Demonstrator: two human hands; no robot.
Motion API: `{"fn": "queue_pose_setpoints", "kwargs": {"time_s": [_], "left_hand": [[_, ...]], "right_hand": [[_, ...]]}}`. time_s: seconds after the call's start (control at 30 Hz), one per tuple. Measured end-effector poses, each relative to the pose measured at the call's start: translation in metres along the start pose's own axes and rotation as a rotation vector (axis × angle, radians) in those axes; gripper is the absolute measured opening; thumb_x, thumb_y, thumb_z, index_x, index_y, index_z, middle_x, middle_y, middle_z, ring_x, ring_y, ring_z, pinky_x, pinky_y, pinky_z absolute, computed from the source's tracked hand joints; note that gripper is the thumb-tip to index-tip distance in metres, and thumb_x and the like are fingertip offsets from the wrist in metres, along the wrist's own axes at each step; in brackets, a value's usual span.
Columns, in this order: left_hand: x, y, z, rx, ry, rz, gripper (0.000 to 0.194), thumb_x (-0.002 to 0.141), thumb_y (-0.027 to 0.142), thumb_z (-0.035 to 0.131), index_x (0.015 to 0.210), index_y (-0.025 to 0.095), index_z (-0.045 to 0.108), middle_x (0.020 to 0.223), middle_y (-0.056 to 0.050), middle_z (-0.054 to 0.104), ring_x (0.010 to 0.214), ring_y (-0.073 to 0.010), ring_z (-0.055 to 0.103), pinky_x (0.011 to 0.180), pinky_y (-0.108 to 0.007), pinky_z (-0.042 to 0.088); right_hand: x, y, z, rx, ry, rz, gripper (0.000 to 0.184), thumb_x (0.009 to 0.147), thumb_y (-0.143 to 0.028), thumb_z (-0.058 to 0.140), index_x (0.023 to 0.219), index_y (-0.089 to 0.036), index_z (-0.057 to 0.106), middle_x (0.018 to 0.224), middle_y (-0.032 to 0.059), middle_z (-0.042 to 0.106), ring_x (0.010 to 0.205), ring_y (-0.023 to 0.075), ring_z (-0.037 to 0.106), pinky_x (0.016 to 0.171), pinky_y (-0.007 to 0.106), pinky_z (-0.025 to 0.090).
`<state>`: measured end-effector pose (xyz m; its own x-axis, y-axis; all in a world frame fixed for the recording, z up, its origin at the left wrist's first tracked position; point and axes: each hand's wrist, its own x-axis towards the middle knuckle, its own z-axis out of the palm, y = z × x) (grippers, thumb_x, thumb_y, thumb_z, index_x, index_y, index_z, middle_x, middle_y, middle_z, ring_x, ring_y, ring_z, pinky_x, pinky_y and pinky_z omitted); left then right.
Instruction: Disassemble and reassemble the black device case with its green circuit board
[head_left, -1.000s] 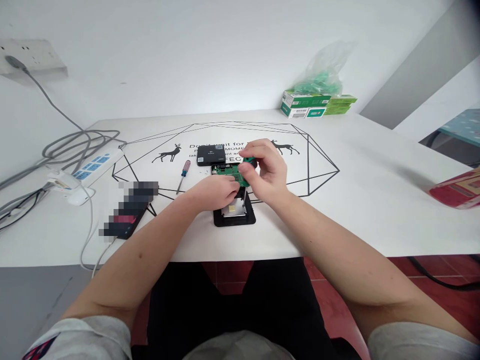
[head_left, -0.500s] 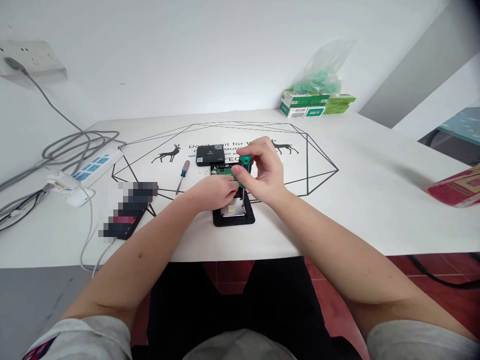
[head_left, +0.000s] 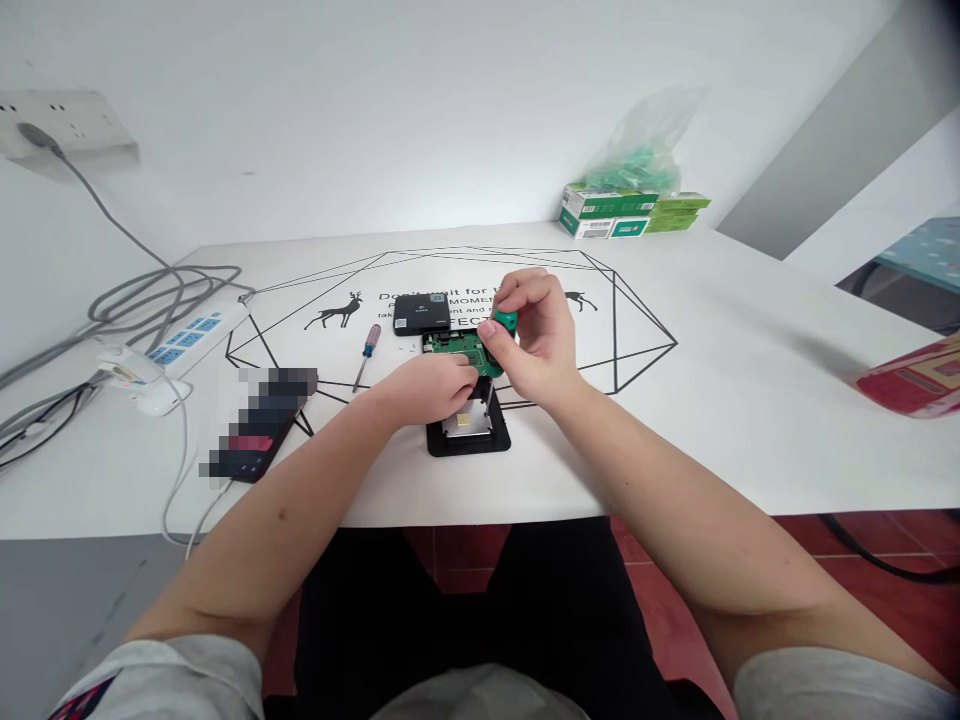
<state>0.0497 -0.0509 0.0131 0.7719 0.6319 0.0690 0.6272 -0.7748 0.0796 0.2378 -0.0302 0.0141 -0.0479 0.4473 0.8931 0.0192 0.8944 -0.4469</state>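
My left hand [head_left: 424, 385] rests closed on a green circuit board [head_left: 457, 349], pinning it to the table. My right hand [head_left: 536, 340] is closed round a green-handled screwdriver [head_left: 504, 322] held upright, its shaft reaching down toward a black tray [head_left: 469, 432] with a metal plate inside. A small black box [head_left: 422, 311] lies just behind the board.
A blue-and-red screwdriver [head_left: 366, 350] lies left of the board. A dark phone [head_left: 259, 430] and a white power strip [head_left: 187, 335] with grey cables sit at the left. Green boxes [head_left: 607, 212] under a plastic bag stand at the far edge, a red packet [head_left: 911, 385] at the right.
My right hand has shifted slightly on the green screwdriver handle, turning it; the left hand stays on the board.
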Motion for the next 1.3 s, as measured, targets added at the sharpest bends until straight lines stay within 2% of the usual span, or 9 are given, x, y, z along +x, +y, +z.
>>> {"fn": "queue_pose_setpoints", "kwargs": {"time_s": [0.17, 0.33, 0.47, 0.63, 0.77, 0.93, 1.1, 1.2, 1.3], "left_hand": [[0.0, 0.002, -0.002, -0.002, -0.007, -0.006, 0.025, 0.106, 0.016, 0.05, 0.09, 0.017, 0.068, 0.101, -0.007, 0.073, 0.085, -0.0222, 0.069, 0.072, -0.035, 0.05], [0.0, 0.001, 0.0, 0.011, 0.005, -0.007, 0.024, 0.106, 0.016, 0.051, 0.089, 0.017, 0.068, 0.1, -0.007, 0.073, 0.086, -0.0226, 0.069, 0.072, -0.036, 0.05], [0.001, 0.0, 0.0, -0.016, -0.012, -0.009, 0.024, 0.107, 0.017, 0.051, 0.09, 0.018, 0.068, 0.103, -0.007, 0.074, 0.089, -0.0232, 0.07, 0.075, -0.036, 0.051], [0.0, 0.001, 0.0, 0.013, -0.018, -0.022, 0.023, 0.107, 0.017, 0.051, 0.094, 0.017, 0.07, 0.101, -0.008, 0.074, 0.088, -0.0239, 0.07, 0.074, -0.037, 0.052], [0.0, 0.0, 0.001, 0.019, 0.003, -0.006, 0.023, 0.106, 0.016, 0.05, 0.094, 0.017, 0.07, 0.1, -0.008, 0.074, 0.088, -0.0236, 0.07, 0.074, -0.036, 0.051], [0.0, -0.001, 0.001, 0.002, -0.001, -0.006, 0.025, 0.107, 0.017, 0.05, 0.088, 0.018, 0.067, 0.099, -0.007, 0.073, 0.084, -0.0216, 0.068, 0.071, -0.035, 0.049], [0.0, 0.0, 0.002, 0.001, 0.004, -0.01, 0.023, 0.106, 0.016, 0.051, 0.091, 0.017, 0.069, 0.102, -0.008, 0.074, 0.089, -0.023, 0.07, 0.074, -0.035, 0.05], [0.001, -0.001, 0.002, 0.011, 0.001, -0.015, 0.022, 0.106, 0.017, 0.052, 0.092, 0.017, 0.07, 0.101, -0.008, 0.074, 0.088, -0.0235, 0.07, 0.072, -0.036, 0.05], [0.001, -0.001, 0.003, 0.013, -0.009, -0.016, 0.023, 0.107, 0.017, 0.052, 0.092, 0.017, 0.07, 0.1, -0.008, 0.074, 0.087, -0.0233, 0.07, 0.072, -0.036, 0.05]], "right_hand": [[-0.002, -0.002, 0.001, -0.016, 0.006, 0.024, 0.039, 0.096, -0.056, 0.079, 0.102, -0.03, 0.051, 0.093, -0.001, 0.059, 0.082, 0.0176, 0.06, 0.076, 0.038, 0.055], [-0.005, -0.007, -0.004, 0.065, -0.047, 0.051, 0.023, 0.105, -0.051, 0.068, 0.107, -0.028, 0.065, 0.095, 0.0015, 0.071, 0.086, 0.0184, 0.07, 0.074, 0.036, 0.058], [-0.006, -0.006, -0.008, 0.094, -0.068, 0.094, 0.03, 0.108, -0.054, 0.059, 0.11, -0.028, 0.075, 0.096, 0.0034, 0.075, 0.087, 0.0214, 0.074, 0.074, 0.039, 0.06], [-0.003, -0.005, -0.006, 0.01, -0.073, -0.021, 0.022, 0.107, -0.047, 0.062, 0.109, -0.03, 0.075, 0.091, 0.0025, 0.068, 0.081, 0.0199, 0.065, 0.07, 0.039, 0.055], [0.0, -0.006, -0.002, -0.031, -0.051, -0.063, 0.017, 0.102, -0.046, 0.071, 0.104, -0.03, 0.066, 0.091, 0.0011, 0.06, 0.08, 0.0186, 0.057, 0.069, 0.037, 0.052], [-0.002, -0.008, 0.001, 0.029, 0.006, 0.0, 0.023, 0.101, -0.043, 0.077, 0.099, -0.029, 0.058, 0.097, 0.0011, 0.069, 0.088, 0.0182, 0.068, 0.078, 0.038, 0.058], [-0.006, -0.014, -0.002, 0.053, -0.091, 0.117, 0.024, 0.102, -0.049, 0.074, 0.111, -0.027, 0.072, 0.103, 0.0036, 0.082, 0.085, 0.0179, 0.077, 0.071, 0.035, 0.063], [-0.005, -0.016, -0.007, 0.073, -0.159, 0.114, 0.031, 0.108, -0.051, 0.062, 0.118, -0.027, 0.079, 0.108, 0.0059, 0.085, 0.094, 0.0212, 0.081, 0.079, 0.04, 0.068], [-0.004, -0.016, -0.008, 0.046, -0.134, 0.113, 0.03, 0.109, -0.049, 0.06, 0.117, -0.029, 0.08, 0.103, 0.0051, 0.083, 0.097, 0.0224, 0.081, 0.082, 0.042, 0.068]]}}
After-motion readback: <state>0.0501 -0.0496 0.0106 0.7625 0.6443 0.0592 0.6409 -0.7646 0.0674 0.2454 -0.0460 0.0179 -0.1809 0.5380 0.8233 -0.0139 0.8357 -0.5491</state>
